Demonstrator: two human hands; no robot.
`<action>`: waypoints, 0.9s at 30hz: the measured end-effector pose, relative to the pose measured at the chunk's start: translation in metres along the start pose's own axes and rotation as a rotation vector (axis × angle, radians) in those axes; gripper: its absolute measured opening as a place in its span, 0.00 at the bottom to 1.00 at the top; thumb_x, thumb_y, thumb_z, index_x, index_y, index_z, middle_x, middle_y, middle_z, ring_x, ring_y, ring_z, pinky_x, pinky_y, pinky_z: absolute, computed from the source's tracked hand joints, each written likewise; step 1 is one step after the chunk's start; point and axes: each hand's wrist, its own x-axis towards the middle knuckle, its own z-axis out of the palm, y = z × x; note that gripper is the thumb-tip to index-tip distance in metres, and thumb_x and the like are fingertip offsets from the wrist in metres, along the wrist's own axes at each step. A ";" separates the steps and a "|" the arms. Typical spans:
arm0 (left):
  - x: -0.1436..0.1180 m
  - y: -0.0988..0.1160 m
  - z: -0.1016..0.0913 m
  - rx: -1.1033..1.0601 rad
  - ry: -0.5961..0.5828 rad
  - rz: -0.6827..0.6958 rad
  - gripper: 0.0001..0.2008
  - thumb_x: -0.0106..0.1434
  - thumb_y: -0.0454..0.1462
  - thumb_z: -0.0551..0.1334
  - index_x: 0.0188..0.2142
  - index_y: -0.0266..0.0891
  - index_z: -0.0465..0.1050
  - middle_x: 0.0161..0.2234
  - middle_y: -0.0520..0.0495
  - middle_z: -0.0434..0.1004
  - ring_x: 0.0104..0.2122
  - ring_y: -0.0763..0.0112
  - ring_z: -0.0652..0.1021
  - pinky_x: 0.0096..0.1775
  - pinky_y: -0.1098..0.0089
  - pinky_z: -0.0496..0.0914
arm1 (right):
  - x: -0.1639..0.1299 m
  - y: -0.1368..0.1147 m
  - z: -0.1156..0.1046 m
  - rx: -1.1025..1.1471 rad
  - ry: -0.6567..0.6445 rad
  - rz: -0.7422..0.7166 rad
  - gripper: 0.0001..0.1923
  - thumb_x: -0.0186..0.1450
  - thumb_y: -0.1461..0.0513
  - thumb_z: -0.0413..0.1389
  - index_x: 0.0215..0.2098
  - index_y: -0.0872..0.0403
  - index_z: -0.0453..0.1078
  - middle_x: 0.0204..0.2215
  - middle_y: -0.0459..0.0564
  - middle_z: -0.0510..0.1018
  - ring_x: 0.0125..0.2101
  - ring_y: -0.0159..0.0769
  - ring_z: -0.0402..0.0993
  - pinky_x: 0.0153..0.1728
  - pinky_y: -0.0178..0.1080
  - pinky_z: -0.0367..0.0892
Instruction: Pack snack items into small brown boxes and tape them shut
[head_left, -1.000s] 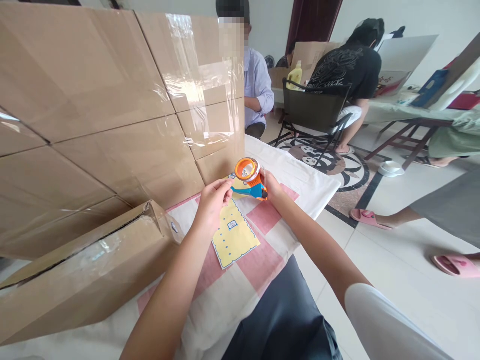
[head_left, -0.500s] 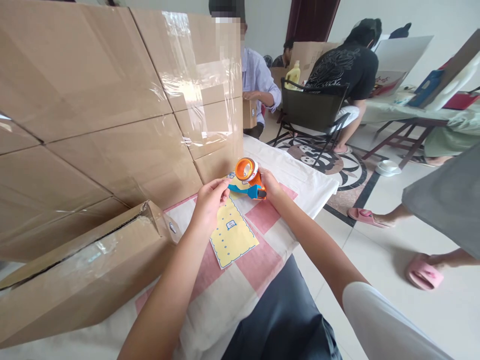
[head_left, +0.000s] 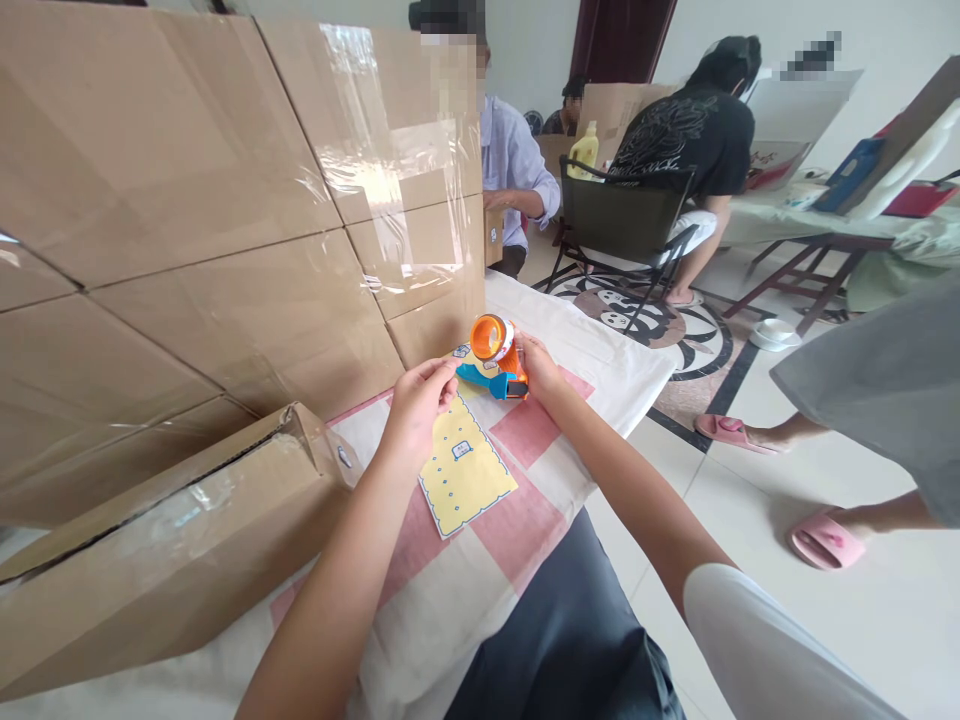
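The right hand (head_left: 537,366) was closed around an orange and blue tape dispenser (head_left: 495,358), held just above the table near its far edge. The dispenser's orange ring (head_left: 487,337) stood uppermost, and its blue arm (head_left: 476,377) pointed toward the left hand (head_left: 417,405). The left hand's thumb and forefinger were pinched together just beside the tip of that blue arm; whether they gripped a strip of tape or the arm itself could not be told. The two hands were near each other but did not touch.

Beneath and between the hands lay a yellow card (head_left: 465,465) with a dotted border, flat on a tablecloth (head_left: 525,520) of white and pink squares. A long cardboard box (head_left: 172,545), sealed with clear tape, lay on the cloth to the left of the left forearm. Behind it a wall of flattened cardboard sheets (head_left: 210,200) stood upright, parts of it glossy with clear tape.

Beyond the table, a person in a pale blue shirt (head_left: 514,160) sat holding a small carton, and a person in a black shirt (head_left: 697,130) sat in a dark folding chair (head_left: 622,215). To the right, someone in pink slippers (head_left: 821,540) stood on the tiled floor
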 end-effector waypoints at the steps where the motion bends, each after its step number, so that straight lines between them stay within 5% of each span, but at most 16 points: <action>1: 0.000 0.000 0.000 0.001 0.001 -0.001 0.11 0.52 0.42 0.70 0.27 0.37 0.72 0.20 0.54 0.62 0.23 0.79 0.61 0.24 0.74 0.51 | 0.000 0.000 0.000 -0.005 0.000 -0.005 0.20 0.57 0.45 0.66 0.34 0.51 0.74 0.28 0.46 0.83 0.34 0.42 0.80 0.39 0.43 0.75; 27: 0.001 0.003 -0.003 0.006 0.030 -0.009 0.12 0.52 0.42 0.70 0.31 0.36 0.77 0.20 0.55 0.64 0.21 0.81 0.62 0.25 0.75 0.54 | 0.002 -0.013 -0.014 -0.508 0.022 -0.236 0.28 0.59 0.36 0.58 0.28 0.53 0.70 0.23 0.44 0.70 0.25 0.31 0.63 0.28 0.36 0.60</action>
